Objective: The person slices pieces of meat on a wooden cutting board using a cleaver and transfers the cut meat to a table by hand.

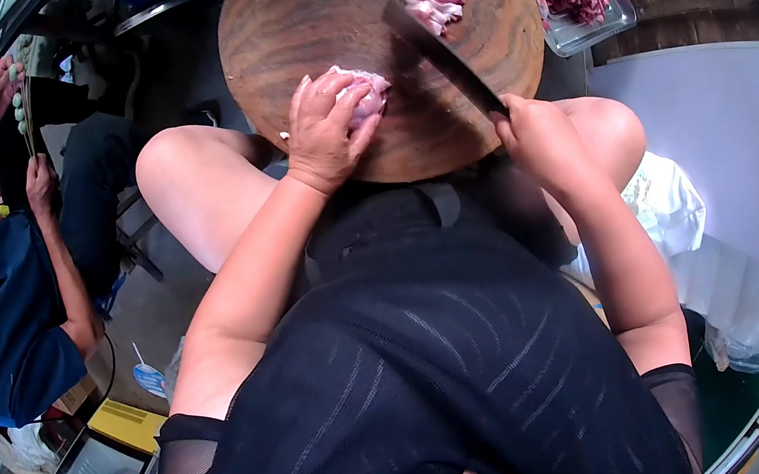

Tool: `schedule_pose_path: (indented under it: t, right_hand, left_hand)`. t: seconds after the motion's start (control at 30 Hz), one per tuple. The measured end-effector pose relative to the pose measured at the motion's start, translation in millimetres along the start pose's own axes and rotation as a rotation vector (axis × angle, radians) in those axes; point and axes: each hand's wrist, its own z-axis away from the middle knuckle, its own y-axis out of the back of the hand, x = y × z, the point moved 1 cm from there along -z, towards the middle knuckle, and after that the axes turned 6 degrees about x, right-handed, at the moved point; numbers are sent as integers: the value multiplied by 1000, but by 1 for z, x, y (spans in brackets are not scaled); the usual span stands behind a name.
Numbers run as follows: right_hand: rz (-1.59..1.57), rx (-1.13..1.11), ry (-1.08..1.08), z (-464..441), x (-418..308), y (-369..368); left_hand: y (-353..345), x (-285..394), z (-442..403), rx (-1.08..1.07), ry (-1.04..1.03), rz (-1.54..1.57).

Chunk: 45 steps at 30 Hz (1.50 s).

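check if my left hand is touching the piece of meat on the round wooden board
Touching. The head view shows the left hand laid over the piece of meat, its fingers spread across the surface.

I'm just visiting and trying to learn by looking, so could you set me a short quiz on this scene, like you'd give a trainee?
1. Multiple choice. The knife is held in: a) the left hand; b) the right hand; c) neither hand.

2. True or false: the left hand lies flat on bare wood, touching no meat.

3. Fill in: beside the round wooden block, on the person's right, a clear tray holds cut-up ____.

Key: 1. b. 2. False; it is curled over a piece of meat. 3. Meat.
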Motion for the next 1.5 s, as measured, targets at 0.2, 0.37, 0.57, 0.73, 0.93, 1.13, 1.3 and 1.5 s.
schedule_pose_path:
  t: [0.2,0.37,0.57,0.73,0.93,1.13,1.3,1.5]
  right_hand:
    - [114,-22,201,12,-29,-9]
    - [208,-100,275,0,-40,-8]
    - [197,-315,241,-27,-51,4]
    - [100,-257,351,-84,-86,-46]
    - [178,-302,358,-81,-85,-40]
    - [120,-238,209,-27,-5,-6]
    - [-66,-79,-52,9,-4,-3]
    - [61,46,242,24,-36,-7]
  left_hand:
    - [-12,-13,7,-122,-3,-1]
    - [-15,-14,11,-92,-12,-9]
    - [-11,-14,4,-80,-121,56]
    - [-19,-19,12,-77,34,111]
    - [-16,-16,15,-58,-66,52]
    - [-6,-8,23,-120,12,-144]
    - [3,2,19,42,127,-1]
    - [-12,-15,36,-30,-7,18]
